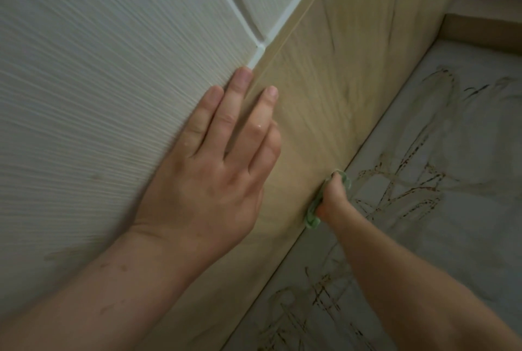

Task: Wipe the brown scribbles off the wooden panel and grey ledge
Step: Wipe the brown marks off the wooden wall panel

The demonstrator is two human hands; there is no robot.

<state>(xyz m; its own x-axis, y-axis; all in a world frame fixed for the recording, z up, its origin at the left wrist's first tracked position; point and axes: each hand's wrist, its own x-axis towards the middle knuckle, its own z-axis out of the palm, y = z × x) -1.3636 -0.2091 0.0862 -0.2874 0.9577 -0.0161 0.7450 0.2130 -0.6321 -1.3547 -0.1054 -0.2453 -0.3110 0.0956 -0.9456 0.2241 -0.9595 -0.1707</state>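
At mid-frame in the head view, the left hand [214,158] is lying flat, fingers straight and slightly spread, across the seam between the white panel [99,82] and the wooden panel [339,68], probably bracing the person. Lower right of it, the right hand [332,198] is gripping one green cloth [313,215] against the wooden panel's bottom edge, just beside the grey ledge [480,130], where two clusters of brown scribbles [401,181] are showing.
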